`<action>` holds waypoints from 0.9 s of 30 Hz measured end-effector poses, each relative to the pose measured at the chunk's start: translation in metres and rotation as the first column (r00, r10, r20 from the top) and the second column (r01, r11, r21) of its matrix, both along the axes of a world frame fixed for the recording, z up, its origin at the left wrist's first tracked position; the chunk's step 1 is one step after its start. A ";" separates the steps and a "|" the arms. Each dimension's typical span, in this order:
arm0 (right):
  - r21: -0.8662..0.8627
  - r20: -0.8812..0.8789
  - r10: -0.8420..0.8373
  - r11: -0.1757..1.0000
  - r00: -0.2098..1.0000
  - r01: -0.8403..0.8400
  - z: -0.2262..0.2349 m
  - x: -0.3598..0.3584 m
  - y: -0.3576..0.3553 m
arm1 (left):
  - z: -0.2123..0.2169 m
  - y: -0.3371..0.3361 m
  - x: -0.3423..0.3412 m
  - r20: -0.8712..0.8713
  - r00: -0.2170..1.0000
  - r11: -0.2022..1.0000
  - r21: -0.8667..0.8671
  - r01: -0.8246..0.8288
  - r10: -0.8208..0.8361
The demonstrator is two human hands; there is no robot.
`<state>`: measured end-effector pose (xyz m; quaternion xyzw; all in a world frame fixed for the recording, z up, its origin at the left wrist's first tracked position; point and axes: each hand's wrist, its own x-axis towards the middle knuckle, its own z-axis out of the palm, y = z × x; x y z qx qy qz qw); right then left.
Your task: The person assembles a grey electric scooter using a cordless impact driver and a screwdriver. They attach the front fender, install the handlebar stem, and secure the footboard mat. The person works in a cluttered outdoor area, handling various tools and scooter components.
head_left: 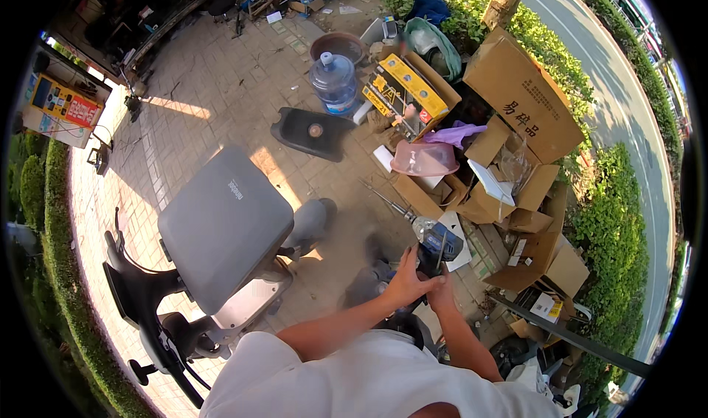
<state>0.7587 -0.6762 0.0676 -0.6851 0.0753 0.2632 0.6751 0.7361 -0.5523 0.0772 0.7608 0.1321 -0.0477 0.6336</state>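
Just right of centre, in front of my body, I hold a blue power drill (442, 241) with both hands. Its silvery front end carries a long thin bit that points up and to the left. My left hand (407, 279) is closed against the drill's near side, fingers pressed to its body. Around the lower part, my right hand (442, 292) is wrapped, partly hidden by the left wrist and the drill. A thin dark rod shows beside the drill body; I cannot tell whether it belongs to it.
A grey scooter with a boxy front panel (225, 226) stands at left. Ahead lie a black plastic panel (313, 133) and a blue-tinted water jug (334, 82). Cardboard boxes (523, 93) and a pink basin (424, 157) crowd the right, beside a hedge (608, 248).
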 end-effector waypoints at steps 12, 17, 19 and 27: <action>-0.401 0.347 0.721 0.693 0.600 -0.599 0.076 0.241 0.204 | 0.032 0.169 0.209 0.074 0.840 0.834 -0.193 -0.517 0.538; -0.147 0.201 0.886 0.450 0.418 -0.881 0.070 0.342 0.333 | 0.017 0.291 0.261 -0.091 0.671 0.640 -0.232 -0.732 0.735; 0.158 -0.110 0.843 0.538 0.527 -0.828 0.076 0.360 0.387 | 0.015 0.329 0.271 -0.066 0.558 0.514 -0.314 -0.799 0.827; 0.342 -0.279 0.957 0.180 0.084 -0.922 0.072 0.363 0.622 | 0.027 0.488 0.245 -0.029 0.243 0.208 -0.426 -0.880 0.970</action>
